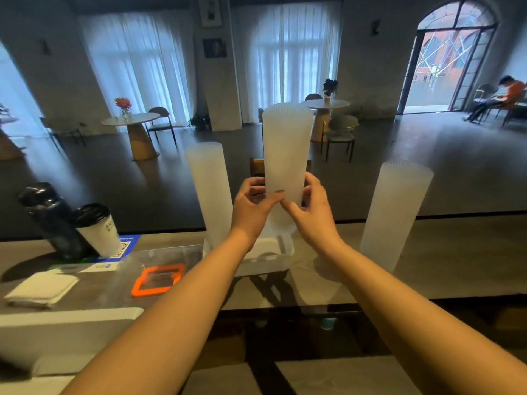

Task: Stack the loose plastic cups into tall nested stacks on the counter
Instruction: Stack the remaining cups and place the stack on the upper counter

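Note:
A tall nested stack of frosted plastic cups point(286, 149) stands upright in the middle, held near its lower part by both hands. My left hand point(253, 205) grips it from the left and my right hand point(309, 208) from the right, thumbs meeting in front. Its base is hidden behind my hands, above a white tray point(273, 252). A second tall stack point(209, 189) stands just to the left. A third stack point(395, 215) stands on the counter point(456, 258) at the right.
At the left stand a black bottle point(51, 220) and a lidded paper cup point(98, 229). A folded white cloth point(42, 289) and an orange frame point(158, 280) lie on clear plastic sheeting. Café tables, chairs and a seated person point(502, 95) are beyond the counter.

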A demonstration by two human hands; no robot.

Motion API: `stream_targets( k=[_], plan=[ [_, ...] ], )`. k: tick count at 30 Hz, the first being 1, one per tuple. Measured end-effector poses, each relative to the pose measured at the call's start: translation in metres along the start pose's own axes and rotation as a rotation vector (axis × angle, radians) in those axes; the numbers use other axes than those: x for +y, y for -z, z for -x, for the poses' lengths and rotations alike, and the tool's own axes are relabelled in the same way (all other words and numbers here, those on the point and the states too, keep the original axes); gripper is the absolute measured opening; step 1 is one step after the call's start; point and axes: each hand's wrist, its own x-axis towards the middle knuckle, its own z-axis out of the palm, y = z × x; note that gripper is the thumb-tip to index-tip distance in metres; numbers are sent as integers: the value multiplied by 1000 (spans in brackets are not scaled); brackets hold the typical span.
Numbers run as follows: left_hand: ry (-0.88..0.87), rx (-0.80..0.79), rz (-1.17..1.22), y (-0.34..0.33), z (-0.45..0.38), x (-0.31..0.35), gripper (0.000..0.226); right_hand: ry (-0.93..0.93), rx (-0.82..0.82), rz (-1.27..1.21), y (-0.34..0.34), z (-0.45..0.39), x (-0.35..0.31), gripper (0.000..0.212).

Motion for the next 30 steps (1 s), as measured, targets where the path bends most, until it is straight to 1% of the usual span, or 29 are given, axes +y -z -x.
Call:
stream_targets(
  k=[3,6,11,14,21,23,30],
  plan=[
    [44,94,-21,16,0,-7,34,8,-118,16,-14,-13,5,69],
    [66,171,-69,25,3,-21,37,-29,-201,2,-31,-19,14,66],
    [129,215,-92,30,6,-44,42,-66,-270,-15,-50,-18,31,62],
    [133,276,-94,28,5,-50,36,-86,-312,-24,-56,-23,37,60],
    [124,405,-180,24,1,-65,36,-106,-388,15,-68,-40,55,62],
    [103,417,-197,21,1,-68,39,-109,-397,14,-69,-43,59,60],
    [78,363,-209,20,-3,-74,47,-127,-424,-16,-67,-54,59,57]
  ],
)
